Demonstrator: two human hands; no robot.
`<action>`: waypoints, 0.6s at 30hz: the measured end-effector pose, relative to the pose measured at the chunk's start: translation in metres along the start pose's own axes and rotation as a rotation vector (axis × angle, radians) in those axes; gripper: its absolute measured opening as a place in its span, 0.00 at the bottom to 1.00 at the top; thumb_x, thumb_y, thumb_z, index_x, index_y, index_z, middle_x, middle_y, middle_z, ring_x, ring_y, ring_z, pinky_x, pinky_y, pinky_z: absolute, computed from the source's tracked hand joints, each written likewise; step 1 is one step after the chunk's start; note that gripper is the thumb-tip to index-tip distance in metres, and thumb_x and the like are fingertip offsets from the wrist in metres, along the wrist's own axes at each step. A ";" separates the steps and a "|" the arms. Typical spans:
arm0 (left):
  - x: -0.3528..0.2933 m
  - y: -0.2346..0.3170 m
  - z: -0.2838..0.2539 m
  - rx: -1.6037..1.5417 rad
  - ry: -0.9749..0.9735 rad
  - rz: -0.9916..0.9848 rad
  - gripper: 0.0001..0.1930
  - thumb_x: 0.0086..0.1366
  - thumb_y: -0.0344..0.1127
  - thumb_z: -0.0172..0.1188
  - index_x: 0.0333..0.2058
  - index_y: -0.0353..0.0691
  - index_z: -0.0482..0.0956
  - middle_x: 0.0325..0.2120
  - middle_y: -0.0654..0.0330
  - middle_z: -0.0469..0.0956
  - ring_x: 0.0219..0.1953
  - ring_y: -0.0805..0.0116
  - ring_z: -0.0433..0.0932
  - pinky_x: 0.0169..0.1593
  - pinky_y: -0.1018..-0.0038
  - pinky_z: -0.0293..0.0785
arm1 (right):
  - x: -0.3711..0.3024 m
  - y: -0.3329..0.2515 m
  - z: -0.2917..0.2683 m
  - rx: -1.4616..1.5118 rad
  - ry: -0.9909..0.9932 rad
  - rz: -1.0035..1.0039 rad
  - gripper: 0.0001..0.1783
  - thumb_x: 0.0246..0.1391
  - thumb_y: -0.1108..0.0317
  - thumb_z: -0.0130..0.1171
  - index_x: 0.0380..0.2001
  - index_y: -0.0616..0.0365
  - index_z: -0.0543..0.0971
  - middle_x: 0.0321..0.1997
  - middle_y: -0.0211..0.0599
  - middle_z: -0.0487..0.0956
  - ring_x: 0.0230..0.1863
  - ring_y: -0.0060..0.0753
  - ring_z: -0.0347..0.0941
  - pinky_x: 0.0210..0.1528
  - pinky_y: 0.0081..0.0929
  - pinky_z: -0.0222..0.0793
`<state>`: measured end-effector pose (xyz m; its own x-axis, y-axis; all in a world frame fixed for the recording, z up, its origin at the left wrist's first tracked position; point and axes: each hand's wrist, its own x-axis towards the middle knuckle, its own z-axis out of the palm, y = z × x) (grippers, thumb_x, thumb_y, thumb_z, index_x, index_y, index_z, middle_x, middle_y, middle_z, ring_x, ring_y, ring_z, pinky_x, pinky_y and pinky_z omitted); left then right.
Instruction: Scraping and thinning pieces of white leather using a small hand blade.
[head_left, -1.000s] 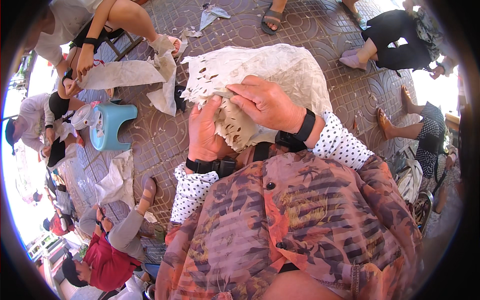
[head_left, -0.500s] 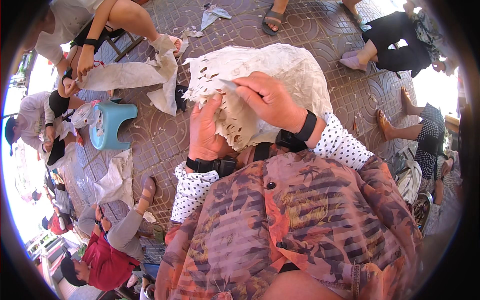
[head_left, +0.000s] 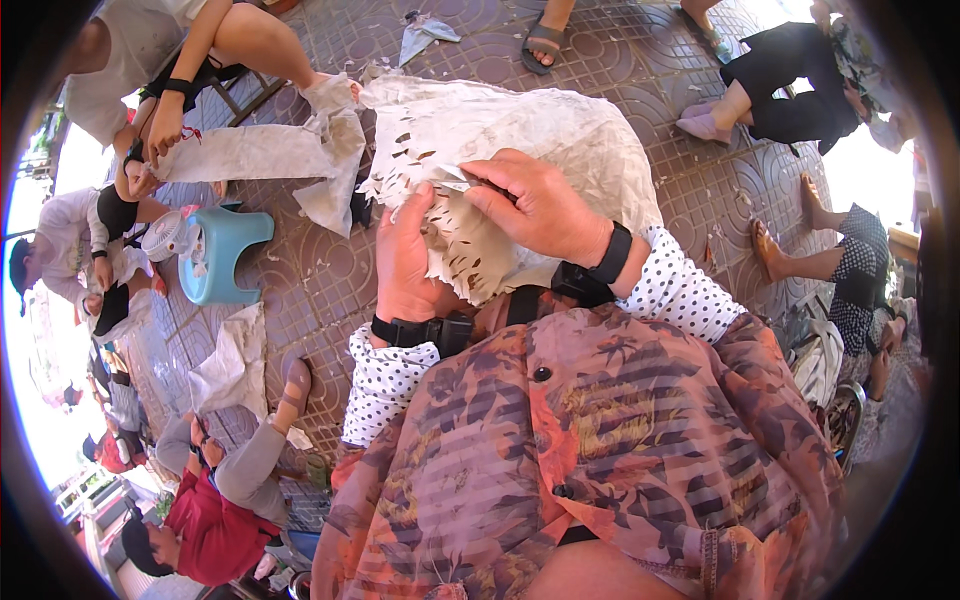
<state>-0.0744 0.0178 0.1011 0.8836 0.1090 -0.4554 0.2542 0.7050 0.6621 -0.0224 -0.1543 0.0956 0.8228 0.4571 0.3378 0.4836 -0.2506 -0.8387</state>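
Note:
A large off-white sheet [head_left: 580, 130], creased and cloth-like, spreads in front of me with rows of small slits along its left part. My left hand [head_left: 405, 262] is closed on the sheet's slit edge, thumb on top; its other fingers are hidden underneath. In my right hand [head_left: 550, 212] is a small knife [head_left: 455, 184] with a pale blade and dark handle. The blade lies at the sheet's surface, just right of the left thumb tip. Around the blade some slits gape open, and the lower edge hangs ragged.
A blue plastic stool [head_left: 225, 255] with a small white fan [head_left: 163, 236] stands at left. Beyond it a seated person holds a long pale strip [head_left: 250, 152]. Another pale cloth piece [head_left: 235, 360] lies on the paving [head_left: 320, 270]. Other people's feet [head_left: 545, 45] are at the far side and right.
My right hand has lowered the knife slightly, bringing its blade down beside my left thumb. The sheet's far left corner has shifted up and left.

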 end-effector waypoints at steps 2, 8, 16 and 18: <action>0.000 -0.001 0.000 -0.057 -0.012 0.015 0.19 0.67 0.35 0.62 0.54 0.36 0.74 0.44 0.56 0.81 0.42 0.63 0.82 0.45 0.66 0.80 | 0.000 0.000 0.001 -0.004 -0.007 -0.002 0.14 0.58 0.68 0.63 0.46 0.64 0.81 0.34 0.46 0.79 0.34 0.48 0.77 0.36 0.35 0.73; -0.002 0.000 -0.001 -0.085 -0.014 0.002 0.18 0.66 0.34 0.61 0.53 0.35 0.74 0.44 0.56 0.81 0.41 0.63 0.82 0.45 0.66 0.80 | -0.002 0.003 0.002 -0.049 -0.035 -0.042 0.16 0.59 0.69 0.63 0.49 0.64 0.80 0.34 0.44 0.78 0.33 0.45 0.77 0.35 0.32 0.73; 0.000 -0.001 -0.004 -0.087 -0.014 -0.008 0.18 0.66 0.33 0.61 0.53 0.35 0.75 0.44 0.56 0.81 0.41 0.63 0.83 0.45 0.66 0.80 | -0.003 0.000 0.002 -0.081 -0.035 -0.039 0.13 0.58 0.69 0.62 0.45 0.63 0.82 0.33 0.44 0.78 0.34 0.48 0.78 0.35 0.35 0.75; 0.000 -0.002 -0.005 -0.081 -0.013 -0.003 0.18 0.65 0.32 0.62 0.53 0.35 0.75 0.44 0.56 0.81 0.41 0.63 0.83 0.45 0.66 0.80 | -0.003 0.000 0.002 -0.094 -0.023 -0.064 0.13 0.58 0.69 0.62 0.45 0.63 0.81 0.33 0.44 0.78 0.34 0.48 0.78 0.35 0.35 0.75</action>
<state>-0.0769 0.0196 0.0971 0.8882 0.0978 -0.4489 0.2246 0.7599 0.6101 -0.0255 -0.1536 0.0939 0.7828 0.4942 0.3782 0.5616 -0.2992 -0.7715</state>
